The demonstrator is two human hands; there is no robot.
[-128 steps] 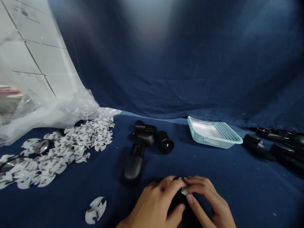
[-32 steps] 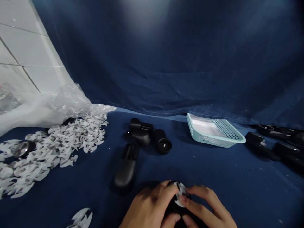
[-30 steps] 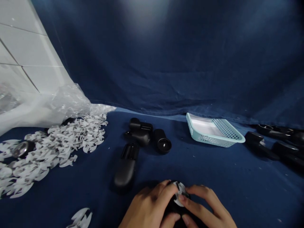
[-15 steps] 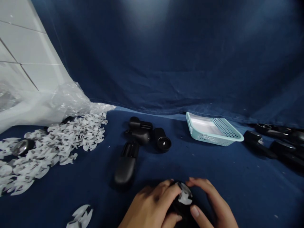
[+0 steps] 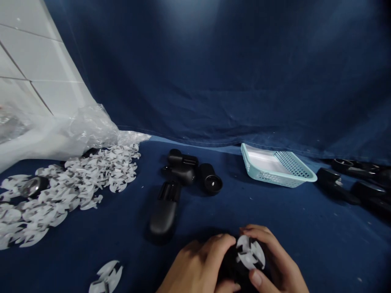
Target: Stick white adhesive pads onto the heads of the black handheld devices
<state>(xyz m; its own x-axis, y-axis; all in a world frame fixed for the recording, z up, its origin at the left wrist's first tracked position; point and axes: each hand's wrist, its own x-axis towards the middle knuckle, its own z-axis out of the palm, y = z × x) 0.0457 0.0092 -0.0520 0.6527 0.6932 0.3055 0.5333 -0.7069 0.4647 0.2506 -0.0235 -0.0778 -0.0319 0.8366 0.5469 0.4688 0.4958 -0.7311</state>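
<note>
Both my hands grip a black massage gun [image 5: 230, 266] low in the view. My left hand [image 5: 197, 264] wraps its body from the left, and my right hand [image 5: 275, 256] cups the round head from the right. A white star-shaped film [image 5: 249, 253] with several petals sits on that round end, between my right thumb and fingers. Most of the gun's body is hidden by my fingers. Close to my left hand, a loose white film [image 5: 106, 277] lies on the blue cloth [image 5: 305, 236], and a black massage gun [image 5: 163, 213] lies beyond it.
A heap of white films [image 5: 91, 175] covers the left of the cloth, with dark round parts in it. Black massage guns [image 5: 180, 167] lie at centre, a pale teal basket [image 5: 275, 178] behind, and more black guns [image 5: 336, 187] at right. Crumpled plastic [image 5: 91, 128] and white tiles [image 5: 33, 69] rise at left.
The gun's round end has turned toward me and to the right, so the white film now shows its full star shape. My right hand has shifted right around it.
</note>
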